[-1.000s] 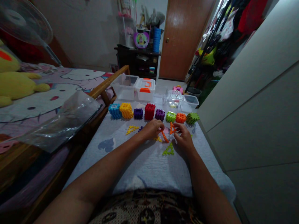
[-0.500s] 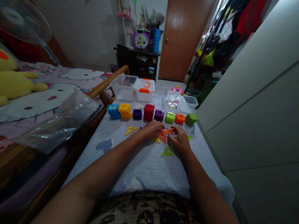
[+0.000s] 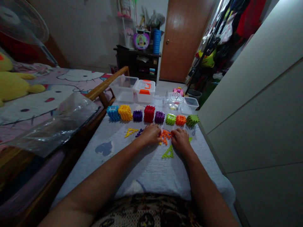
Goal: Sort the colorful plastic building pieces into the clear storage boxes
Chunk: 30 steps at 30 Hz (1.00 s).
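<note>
Orange interlocking plastic pieces (image 3: 165, 137) lie on the cloth between my two hands. My left hand (image 3: 151, 134) rests at their left side, its fingers curled down onto the orange edge. From the right, my right hand (image 3: 181, 140) pinches the other end of the orange pieces, thumb and fingers close together. A green triangular piece (image 3: 168, 152) lies just below my right hand, and a second bit of green (image 3: 190, 139) shows beyond it. Left of my left hand are a yellow triangular piece (image 3: 131, 132) and a dark purple piece (image 3: 139, 133), partly hidden. A little yellow shows under my left fingers.
A row of stacked pieces crosses the table: blue (image 3: 113, 113), yellow (image 3: 125, 113), red (image 3: 149, 114), orange (image 3: 181, 120), green (image 3: 192, 120) and others. Behind stand clear plastic boxes, one with an orange-latched lid (image 3: 144, 90). A plastic bag (image 3: 63, 123) lies left; a white cabinet (image 3: 255, 126) borders the right.
My right hand has closed in on the orange pieces, its fingers lower and nearer together. My left hand has shifted slightly over their left side. The whole view has drifted slightly.
</note>
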Each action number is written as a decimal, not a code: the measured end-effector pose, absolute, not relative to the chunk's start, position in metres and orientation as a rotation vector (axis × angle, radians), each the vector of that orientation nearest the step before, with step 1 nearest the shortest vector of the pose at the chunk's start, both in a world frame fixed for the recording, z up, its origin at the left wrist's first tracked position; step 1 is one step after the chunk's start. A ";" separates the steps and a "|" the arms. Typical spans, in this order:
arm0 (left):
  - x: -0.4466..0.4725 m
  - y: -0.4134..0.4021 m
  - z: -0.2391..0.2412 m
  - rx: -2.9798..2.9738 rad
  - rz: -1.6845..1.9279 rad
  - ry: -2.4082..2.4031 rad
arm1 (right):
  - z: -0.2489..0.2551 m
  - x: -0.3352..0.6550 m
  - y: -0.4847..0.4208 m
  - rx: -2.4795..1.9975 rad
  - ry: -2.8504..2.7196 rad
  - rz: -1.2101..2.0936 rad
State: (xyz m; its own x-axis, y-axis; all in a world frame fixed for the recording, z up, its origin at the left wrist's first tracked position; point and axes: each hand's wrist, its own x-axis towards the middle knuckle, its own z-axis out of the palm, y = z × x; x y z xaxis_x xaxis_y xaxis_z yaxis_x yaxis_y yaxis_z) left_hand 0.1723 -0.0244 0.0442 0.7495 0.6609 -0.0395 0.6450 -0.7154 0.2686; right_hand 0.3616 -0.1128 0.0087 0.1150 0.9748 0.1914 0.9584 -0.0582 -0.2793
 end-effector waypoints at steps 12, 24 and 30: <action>0.176 -0.039 0.035 2.633 0.302 1.132 | 0.013 0.349 -0.117 -1.878 -1.787 0.117; 0.121 -0.048 0.054 2.676 0.343 1.153 | 0.019 0.346 -0.121 -1.988 -1.915 0.075; 0.074 -0.032 0.039 2.616 0.413 1.277 | 0.019 0.344 -0.120 -2.053 -1.926 0.075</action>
State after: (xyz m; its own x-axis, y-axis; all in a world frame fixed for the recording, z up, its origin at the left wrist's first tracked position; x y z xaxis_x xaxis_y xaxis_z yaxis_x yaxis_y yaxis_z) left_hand 0.0737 -0.0324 0.0386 0.5876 0.7932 0.1601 0.7369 -0.6062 0.2991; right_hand 0.3437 -0.1205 0.0187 0.0876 0.9796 0.1810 0.9626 -0.0366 -0.2684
